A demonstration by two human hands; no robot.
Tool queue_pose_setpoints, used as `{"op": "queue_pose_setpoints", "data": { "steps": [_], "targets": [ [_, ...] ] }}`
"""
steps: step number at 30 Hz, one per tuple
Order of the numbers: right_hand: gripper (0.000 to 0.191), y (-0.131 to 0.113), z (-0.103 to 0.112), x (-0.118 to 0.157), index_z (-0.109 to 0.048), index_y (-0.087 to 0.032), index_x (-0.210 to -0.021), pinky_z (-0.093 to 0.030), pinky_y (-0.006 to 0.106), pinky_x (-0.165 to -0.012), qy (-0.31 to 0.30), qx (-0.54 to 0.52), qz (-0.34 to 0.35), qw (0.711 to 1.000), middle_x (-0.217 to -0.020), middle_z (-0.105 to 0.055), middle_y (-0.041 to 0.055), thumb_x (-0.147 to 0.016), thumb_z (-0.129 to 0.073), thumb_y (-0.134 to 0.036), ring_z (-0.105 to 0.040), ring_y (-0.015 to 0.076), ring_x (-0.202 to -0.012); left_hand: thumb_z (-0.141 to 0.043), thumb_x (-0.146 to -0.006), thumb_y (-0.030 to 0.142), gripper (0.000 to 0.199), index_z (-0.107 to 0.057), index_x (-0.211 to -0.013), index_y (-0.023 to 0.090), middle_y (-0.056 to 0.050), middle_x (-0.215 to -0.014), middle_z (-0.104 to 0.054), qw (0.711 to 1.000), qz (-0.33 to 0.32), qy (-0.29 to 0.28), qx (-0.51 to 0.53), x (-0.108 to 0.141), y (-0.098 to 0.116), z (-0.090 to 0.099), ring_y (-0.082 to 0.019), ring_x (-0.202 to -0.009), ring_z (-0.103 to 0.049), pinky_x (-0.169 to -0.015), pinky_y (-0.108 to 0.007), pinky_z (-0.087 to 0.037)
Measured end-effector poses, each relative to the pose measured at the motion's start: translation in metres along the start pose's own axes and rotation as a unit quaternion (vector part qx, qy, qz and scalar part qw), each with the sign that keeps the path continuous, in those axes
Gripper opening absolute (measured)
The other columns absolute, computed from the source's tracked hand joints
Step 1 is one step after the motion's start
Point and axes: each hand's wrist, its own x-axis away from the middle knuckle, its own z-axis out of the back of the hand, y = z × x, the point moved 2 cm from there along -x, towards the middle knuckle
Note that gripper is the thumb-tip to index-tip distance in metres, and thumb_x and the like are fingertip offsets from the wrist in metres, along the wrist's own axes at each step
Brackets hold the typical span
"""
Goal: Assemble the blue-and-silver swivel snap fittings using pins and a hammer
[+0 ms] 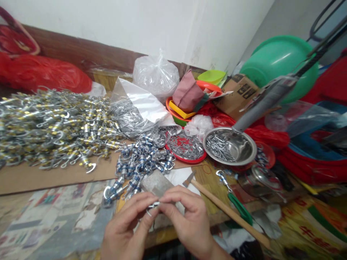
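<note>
Between the fingertips of both hands is a small shiny metal hook (152, 206), mostly covered by the fingers. My left hand (130, 225) pinches its curved end, and my right hand (188, 218) is closed on the other end, thumb against forefinger. Just beyond them lies a grey metal block (157, 183) on the table. A pile of blue-banded metal hook fittings (141, 159) sits behind the left fingers. A hammer (217, 200) with a wooden handle lies to the right of my right hand.
A large heap of yellow-banded hook fittings (59, 126) covers cardboard (29, 178) at left. Small metal parts fill a red plate (203, 159), and pins lie in a steel bowl (248, 144). Behind stand a clear bag (155, 74) and a green basin (282, 65). Green-handled tool (240, 207) at right.
</note>
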Motion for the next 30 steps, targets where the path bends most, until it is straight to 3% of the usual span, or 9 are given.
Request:
{"op": "queue_pose_setpoints", "data": {
  "steps": [6,14,19,25,28,30],
  "targets": [
    [0.011,-0.001,-0.001,0.002,-0.067,-0.018,-0.068,-0.045,0.020,-0.058,0.005,-0.004,-0.030,1.000,-0.064,-0.062,0.0000,-0.070,-0.062,-0.009,-0.058,0.0117,-0.061,-0.070,-0.062,0.031,0.020,-0.072,-0.081,0.034,0.000,-0.086,-0.073,0.999,-0.036,-0.008,-0.009,0.003,0.000,0.004,-0.019,-0.076,-0.069,-0.061,-0.022,-0.057],
    [0.009,-0.002,-0.001,0.007,-0.065,-0.018,-0.066,-0.044,0.022,-0.060,-0.016,-0.053,-0.056,0.997,-0.063,-0.060,0.0002,-0.072,-0.060,-0.012,-0.056,0.0124,-0.063,-0.060,-0.071,0.029,0.017,-0.072,-0.084,0.032,0.001,-0.086,-0.073,0.999,-0.045,-0.013,-0.022,0.008,0.007,0.005,-0.019,-0.077,-0.068,-0.067,-0.024,-0.056],
    [0.008,0.000,0.000,0.012,-0.064,-0.018,-0.067,-0.044,0.023,-0.062,-0.020,-0.061,-0.062,0.996,-0.065,-0.059,0.0005,-0.074,-0.059,-0.014,-0.055,0.0128,-0.065,-0.060,-0.072,0.026,0.015,-0.071,-0.081,0.032,0.002,-0.085,-0.072,0.998,-0.052,0.019,-0.024,0.012,0.008,0.002,-0.017,-0.079,-0.067,-0.069,-0.023,-0.055],
    [0.009,-0.003,0.002,0.014,-0.060,-0.018,-0.068,-0.041,0.021,-0.065,-0.040,-0.044,-0.097,0.993,-0.068,-0.056,-0.0010,-0.075,-0.057,-0.014,-0.053,0.0113,-0.069,-0.061,-0.071,0.013,0.026,-0.069,-0.091,0.028,0.001,-0.088,-0.071,0.992,-0.119,0.008,-0.031,0.014,0.011,0.001,-0.014,-0.080,-0.066,-0.072,-0.019,-0.052],
    [0.009,0.001,0.001,0.016,-0.059,-0.018,-0.068,-0.041,0.022,-0.065,-0.040,-0.072,-0.133,0.988,-0.067,-0.053,-0.0012,-0.076,-0.058,-0.018,-0.051,0.0115,-0.069,-0.059,-0.072,0.013,0.023,-0.069,-0.087,0.028,0.001,-0.086,-0.069,0.995,-0.094,0.018,0.002,0.015,0.011,0.000,-0.013,-0.081,-0.065,-0.075,-0.017,-0.049],
    [0.009,0.002,0.000,0.019,-0.060,-0.018,-0.070,-0.043,0.022,-0.065,-0.042,-0.063,-0.116,0.990,-0.071,-0.053,-0.0002,-0.078,-0.057,-0.021,-0.052,0.0119,-0.071,-0.058,-0.073,0.014,0.019,-0.070,-0.080,0.027,0.001,-0.084,-0.069,0.998,-0.063,0.016,0.021,0.015,0.012,0.000,-0.013,-0.080,-0.064,-0.076,-0.018,-0.048]
  ]
}}
